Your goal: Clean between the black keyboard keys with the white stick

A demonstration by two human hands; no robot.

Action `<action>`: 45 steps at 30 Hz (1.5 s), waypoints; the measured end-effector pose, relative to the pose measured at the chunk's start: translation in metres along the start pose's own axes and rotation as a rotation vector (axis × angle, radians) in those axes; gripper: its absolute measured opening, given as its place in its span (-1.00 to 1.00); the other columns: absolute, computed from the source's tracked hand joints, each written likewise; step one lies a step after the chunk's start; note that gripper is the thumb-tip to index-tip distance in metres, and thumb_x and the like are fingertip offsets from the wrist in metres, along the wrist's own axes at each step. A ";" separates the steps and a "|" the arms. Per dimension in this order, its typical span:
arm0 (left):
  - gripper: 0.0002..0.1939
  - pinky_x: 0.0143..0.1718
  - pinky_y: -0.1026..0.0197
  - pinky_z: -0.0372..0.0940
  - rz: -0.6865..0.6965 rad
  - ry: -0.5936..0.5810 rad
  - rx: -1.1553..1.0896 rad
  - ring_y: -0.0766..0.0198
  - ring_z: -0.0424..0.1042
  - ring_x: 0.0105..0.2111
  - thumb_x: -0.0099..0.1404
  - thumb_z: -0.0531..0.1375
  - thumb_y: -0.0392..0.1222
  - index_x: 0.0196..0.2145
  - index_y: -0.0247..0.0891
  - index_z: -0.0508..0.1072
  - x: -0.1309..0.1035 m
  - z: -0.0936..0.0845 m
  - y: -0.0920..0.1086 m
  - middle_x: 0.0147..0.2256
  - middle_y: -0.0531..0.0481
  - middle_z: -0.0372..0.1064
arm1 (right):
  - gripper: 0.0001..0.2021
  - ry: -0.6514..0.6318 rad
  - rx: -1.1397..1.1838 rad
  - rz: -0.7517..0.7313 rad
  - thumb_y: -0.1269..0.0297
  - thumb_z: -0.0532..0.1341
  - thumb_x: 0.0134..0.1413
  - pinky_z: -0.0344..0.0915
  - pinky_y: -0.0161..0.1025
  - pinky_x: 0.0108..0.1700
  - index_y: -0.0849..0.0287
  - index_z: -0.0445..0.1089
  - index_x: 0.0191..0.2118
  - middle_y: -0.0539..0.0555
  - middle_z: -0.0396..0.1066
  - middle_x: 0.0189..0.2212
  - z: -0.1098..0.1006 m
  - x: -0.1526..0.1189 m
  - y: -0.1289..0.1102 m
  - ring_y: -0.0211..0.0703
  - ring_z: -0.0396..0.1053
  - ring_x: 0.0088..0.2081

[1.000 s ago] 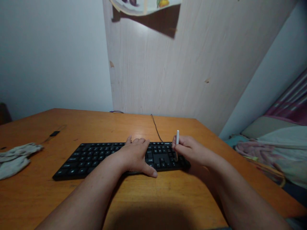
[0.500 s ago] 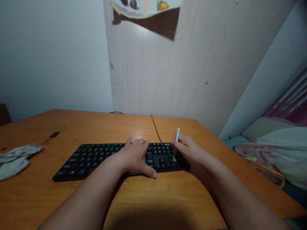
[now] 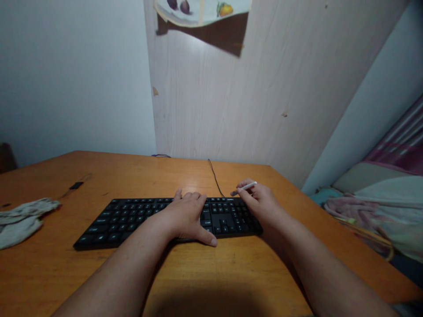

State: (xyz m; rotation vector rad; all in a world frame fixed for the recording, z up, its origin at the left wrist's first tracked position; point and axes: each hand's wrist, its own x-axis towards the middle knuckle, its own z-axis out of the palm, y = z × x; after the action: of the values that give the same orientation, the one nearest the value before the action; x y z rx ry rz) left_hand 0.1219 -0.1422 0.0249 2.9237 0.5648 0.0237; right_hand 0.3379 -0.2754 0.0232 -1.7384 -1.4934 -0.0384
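A black keyboard (image 3: pixel 128 220) lies across the wooden table in front of me. My left hand (image 3: pixel 187 215) rests on its middle, fingers spread over the far edge and the thumb past the near edge. Between the thumb and fingers of my right hand (image 3: pixel 259 198) is a small brush with a white handle (image 3: pixel 250 186). The brush is tilted almost level, its greyish tip pointing left near the keyboard's far right edge. My right hand is over the number keys and hides some of them.
A pale crumpled cloth (image 3: pixel 24 220) lies on the table (image 3: pixel 214 273) at the left. Behind it is a small black object with a thin cord (image 3: pixel 76 185). The keyboard's cable (image 3: pixel 214 174) runs back towards the wall. A bed with bedding (image 3: pixel 373 202) stands at the right.
The brush has swung from upright, tip down on the right-hand keys, to nearly level, with its tip higher and further back. My left hand and the keyboard stay in place.
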 end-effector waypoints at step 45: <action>0.30 0.27 -0.28 -0.34 -0.007 0.007 -0.001 -0.26 0.06 0.23 -0.28 0.12 0.63 0.28 -0.29 0.13 0.001 0.000 0.000 0.24 -0.36 0.12 | -0.79 -0.201 -0.116 0.064 0.21 0.09 0.19 0.21 -0.22 -0.29 0.15 0.37 -0.40 0.04 0.43 -0.45 -0.022 0.002 0.006 -0.14 0.36 -0.38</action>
State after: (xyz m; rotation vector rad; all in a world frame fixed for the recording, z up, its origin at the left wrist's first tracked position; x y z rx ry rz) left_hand 0.1228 -0.1421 0.0250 2.9219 0.5755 0.0326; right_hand 0.3536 -0.2864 0.0353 -1.9287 -1.6053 0.0872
